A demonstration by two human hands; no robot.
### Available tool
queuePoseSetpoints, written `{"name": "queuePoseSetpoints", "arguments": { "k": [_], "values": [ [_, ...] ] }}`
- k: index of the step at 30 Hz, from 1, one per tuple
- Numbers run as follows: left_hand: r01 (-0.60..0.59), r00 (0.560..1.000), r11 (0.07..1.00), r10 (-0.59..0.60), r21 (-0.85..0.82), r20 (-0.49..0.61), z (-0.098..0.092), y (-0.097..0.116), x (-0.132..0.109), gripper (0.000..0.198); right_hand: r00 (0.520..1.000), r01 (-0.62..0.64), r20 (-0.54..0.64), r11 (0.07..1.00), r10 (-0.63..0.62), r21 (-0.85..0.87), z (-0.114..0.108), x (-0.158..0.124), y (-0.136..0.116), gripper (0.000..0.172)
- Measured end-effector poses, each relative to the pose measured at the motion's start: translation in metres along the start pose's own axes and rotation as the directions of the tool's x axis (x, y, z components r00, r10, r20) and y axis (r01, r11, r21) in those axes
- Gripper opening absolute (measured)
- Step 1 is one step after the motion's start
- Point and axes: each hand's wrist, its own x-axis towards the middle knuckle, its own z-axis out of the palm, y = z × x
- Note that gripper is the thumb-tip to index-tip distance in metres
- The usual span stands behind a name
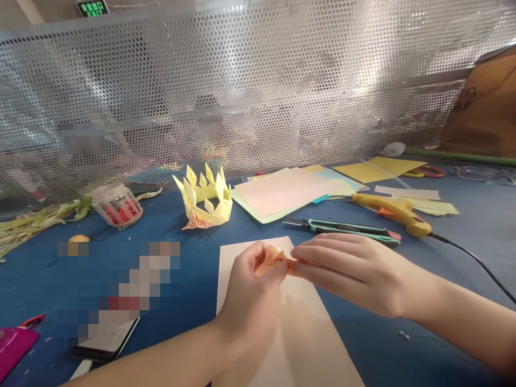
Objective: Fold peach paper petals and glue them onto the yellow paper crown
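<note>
Between my two hands is a small piece of folded orange paper [272,257], partly covered by fingers. My left hand [258,290] pinches it between thumb and curled fingers. From the other side, my right hand [358,269] presses on it with its fingers held together; the thumb is mostly hidden. Both hands are above a cream sheet of paper [298,344] on the blue table. Beyond them stands a pale yellow folded paper crown [221,207] with pointed tips and an orange-pink folded piece at its front base.
Behind my right hand lie a teal utility knife [350,230] and a yellow glue gun [391,212] with a black cord. Coloured paper sheets [282,191] are stacked farther back. A plastic jar [117,205] and a phone [108,338] are leftward. A perforated metal screen [258,80] rises behind.
</note>
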Motion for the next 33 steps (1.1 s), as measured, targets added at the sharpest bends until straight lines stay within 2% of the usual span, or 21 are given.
{"name": "queuePoseSetpoints", "arguments": {
  "k": [3,6,9,11,15,20,25,27,29,33],
  "values": [
    [-0.009,1.000,0.999,0.009,0.039,0.000,-0.002,-0.003,0.003,0.033,0.999,-0.040,0.026,0.999,0.040,0.007,0.002,0.000,0.004,0.026],
    [-0.014,1.000,0.997,0.014,0.079,0.000,-0.003,-0.003,0.004,0.024,0.987,-0.159,0.039,0.980,0.155,0.119,0.008,-0.001,0.006,0.018],
    [-0.019,1.000,0.993,0.017,0.116,0.018,-0.004,-0.002,0.003,0.023,0.943,-0.333,0.078,0.904,0.324,0.269,0.011,0.002,0.004,0.012],
    [-0.029,0.999,0.993,0.025,0.113,0.034,-0.005,0.000,0.003,0.023,0.918,-0.390,0.068,0.865,0.390,0.316,0.010,0.007,0.002,0.012],
    [-0.031,0.998,0.998,0.028,0.056,0.055,-0.005,0.002,0.003,0.020,0.881,-0.450,0.049,0.800,0.471,0.396,0.008,0.013,-0.002,0.014],
    [-0.031,0.999,0.997,0.029,0.072,0.032,-0.005,0.002,0.001,0.018,0.823,-0.509,0.081,0.666,0.562,0.546,0.009,0.015,-0.004,0.019],
    [-0.080,0.997,0.993,0.078,0.087,0.031,-0.006,-0.001,0.000,0.019,0.861,-0.463,0.071,0.719,0.503,0.519,0.010,0.014,-0.001,0.009],
    [-0.087,0.996,0.991,0.087,0.103,0.006,-0.006,-0.002,0.000,0.023,0.859,-0.468,0.071,0.721,0.507,0.512,0.010,0.013,0.000,0.009],
    [-0.095,0.995,0.988,0.095,0.121,0.002,-0.006,-0.002,0.001,0.025,0.840,-0.488,0.069,0.694,0.538,0.530,0.010,0.012,0.001,0.009],
    [-0.134,0.991,0.984,0.130,0.119,0.042,-0.005,-0.002,0.000,0.026,0.772,-0.560,0.121,0.577,0.624,0.595,0.010,0.012,0.003,0.016]
  ]
}}
